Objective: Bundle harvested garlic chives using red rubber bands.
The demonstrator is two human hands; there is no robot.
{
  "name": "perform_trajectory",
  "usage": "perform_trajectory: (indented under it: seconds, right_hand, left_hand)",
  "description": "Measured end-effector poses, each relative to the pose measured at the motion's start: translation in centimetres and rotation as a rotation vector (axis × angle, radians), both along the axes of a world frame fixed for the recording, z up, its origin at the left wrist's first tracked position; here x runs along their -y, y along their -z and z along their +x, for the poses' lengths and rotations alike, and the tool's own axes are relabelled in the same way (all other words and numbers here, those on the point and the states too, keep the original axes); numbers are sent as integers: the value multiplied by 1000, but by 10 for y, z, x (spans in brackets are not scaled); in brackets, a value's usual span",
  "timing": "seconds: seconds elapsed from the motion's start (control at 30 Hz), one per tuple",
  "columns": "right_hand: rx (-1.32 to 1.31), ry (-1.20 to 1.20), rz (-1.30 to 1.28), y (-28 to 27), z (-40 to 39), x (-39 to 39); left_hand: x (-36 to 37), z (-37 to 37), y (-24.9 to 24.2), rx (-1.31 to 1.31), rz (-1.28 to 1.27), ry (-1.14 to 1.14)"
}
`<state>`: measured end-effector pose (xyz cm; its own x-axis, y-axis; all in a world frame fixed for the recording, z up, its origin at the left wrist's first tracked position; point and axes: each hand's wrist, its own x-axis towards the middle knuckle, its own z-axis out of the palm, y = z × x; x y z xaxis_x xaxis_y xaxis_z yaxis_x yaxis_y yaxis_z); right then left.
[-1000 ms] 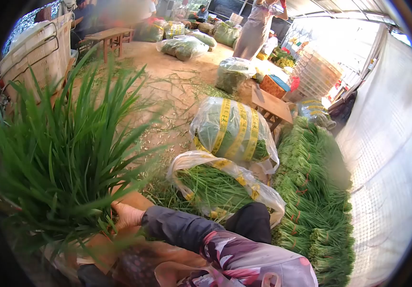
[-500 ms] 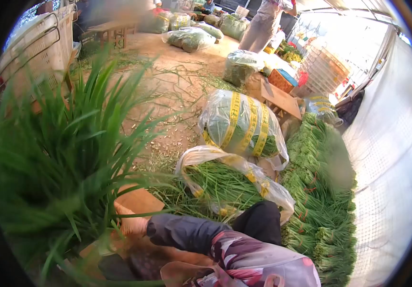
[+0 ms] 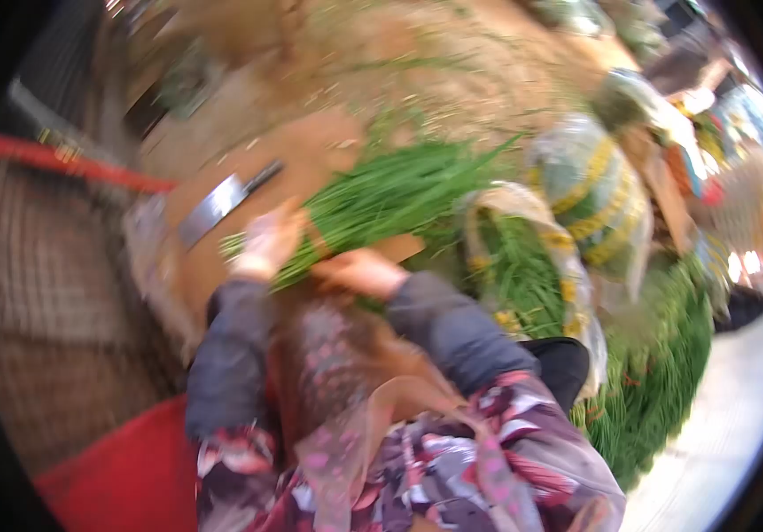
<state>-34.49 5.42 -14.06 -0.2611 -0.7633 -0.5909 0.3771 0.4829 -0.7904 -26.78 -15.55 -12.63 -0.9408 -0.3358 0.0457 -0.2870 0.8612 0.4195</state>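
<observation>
A bundle of long green chives (image 3: 399, 199) lies over a brown board (image 3: 311, 146), its pale cut ends at the left and its leaves pointing right. My left hand (image 3: 268, 241) is closed around the bundle near the cut ends. My right hand (image 3: 362, 273) is closed against the lower side of the bundle, fingers partly hidden and smeared by motion. A thin brownish band (image 3: 316, 238) crosses the stalks between my hands. On the board to the left of the bundle lies a cleaver (image 3: 222, 206) with a dark handle, touched by neither hand.
To the right stand an open plastic bag of chives (image 3: 528, 266) and a full bag with yellow tape (image 3: 594, 191). Piled chive bundles (image 3: 656, 381) line the right side. A red surface (image 3: 124, 470) and a crate-like grid (image 3: 54, 257) are at the left.
The view has swung left and down. The tall mass of chives at the left has given way to a bundle lying in both my hands. The cleaver and board have come into view.
</observation>
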Motion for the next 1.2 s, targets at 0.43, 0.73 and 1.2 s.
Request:
perform_trajectory:
  seconds: [0.43,0.73,1.2]
  right_hand:
    - [75,289,101,-9,26,-100]
    - [414,171,-38,4,23,1]
    - [-91,53,-101,-31,32,22]
  left_hand:
    - [11,42,-69,23,-160,50]
    - [-43,10,-38,340,-418,94]
    - [-29,0,0,256,-390,-19]
